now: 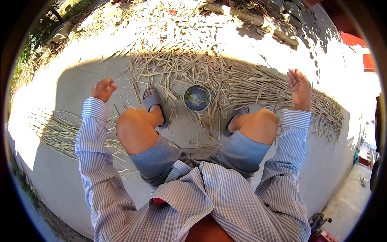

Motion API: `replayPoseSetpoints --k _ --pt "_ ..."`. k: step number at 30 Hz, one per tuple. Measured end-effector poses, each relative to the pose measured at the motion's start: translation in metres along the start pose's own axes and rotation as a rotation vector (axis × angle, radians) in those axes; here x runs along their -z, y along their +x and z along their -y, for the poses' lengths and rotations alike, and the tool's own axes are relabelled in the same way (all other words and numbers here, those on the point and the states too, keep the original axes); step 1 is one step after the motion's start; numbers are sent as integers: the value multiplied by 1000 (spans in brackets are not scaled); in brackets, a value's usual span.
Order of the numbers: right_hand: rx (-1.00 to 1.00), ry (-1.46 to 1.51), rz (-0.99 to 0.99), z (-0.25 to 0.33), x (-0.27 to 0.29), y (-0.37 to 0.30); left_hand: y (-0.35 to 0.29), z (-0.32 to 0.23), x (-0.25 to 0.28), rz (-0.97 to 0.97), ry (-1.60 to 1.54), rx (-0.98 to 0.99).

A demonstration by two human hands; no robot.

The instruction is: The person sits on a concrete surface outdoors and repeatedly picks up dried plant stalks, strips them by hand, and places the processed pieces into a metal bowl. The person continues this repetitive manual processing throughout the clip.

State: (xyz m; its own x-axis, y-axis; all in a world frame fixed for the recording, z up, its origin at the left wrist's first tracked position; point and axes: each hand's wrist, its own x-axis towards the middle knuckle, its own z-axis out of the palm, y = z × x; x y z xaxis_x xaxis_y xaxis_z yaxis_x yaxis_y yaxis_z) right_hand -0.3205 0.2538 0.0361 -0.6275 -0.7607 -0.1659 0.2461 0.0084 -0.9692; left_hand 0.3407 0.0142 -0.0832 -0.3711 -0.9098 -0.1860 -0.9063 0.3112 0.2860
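My left hand [103, 89] is raised on the left, its fingers loosely bent and apart, with nothing seen in it. On the right, my right hand [299, 89] is held up with its palm partly showing and its fingers spread, also without anything in it. It is nearest to a thick bundle of dry stalks [258, 82] lying on the ground. Between my feet stands a round dark bowl [197, 98] with liquid and some bits of straw or leaf in it. Thinner stalks [60, 131] lie spread out below my left hand.
Loose cut stalks [173, 66] litter the concrete floor [84, 193] ahead of my sandalled feet. A log [258, 20] lies farther off at the top. Strong sunlight washes out the far ground. Red objects [354, 40] stand at the right rim.
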Motion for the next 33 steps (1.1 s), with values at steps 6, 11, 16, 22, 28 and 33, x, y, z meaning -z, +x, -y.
replayPoseSetpoints --k 6,11,16,22,28,33 --pt "-384 22 -397 -164 104 -33 104 -195 -23 210 41 -444" --pt "-548 -39 -570 -263 130 -82 108 -257 -172 504 227 -724" --pt "-397 -126 -631 -338 145 -129 71 -283 -286 464 228 -655" --pt "-657 -264 -628 -339 187 -129 60 -277 -357 667 422 -586" --pt "-612 -160 -572 -346 202 -108 80 -282 -329 630 405 -736" --pt "-434 -239 -569 -309 194 -29 163 -317 -211 252 354 -670"
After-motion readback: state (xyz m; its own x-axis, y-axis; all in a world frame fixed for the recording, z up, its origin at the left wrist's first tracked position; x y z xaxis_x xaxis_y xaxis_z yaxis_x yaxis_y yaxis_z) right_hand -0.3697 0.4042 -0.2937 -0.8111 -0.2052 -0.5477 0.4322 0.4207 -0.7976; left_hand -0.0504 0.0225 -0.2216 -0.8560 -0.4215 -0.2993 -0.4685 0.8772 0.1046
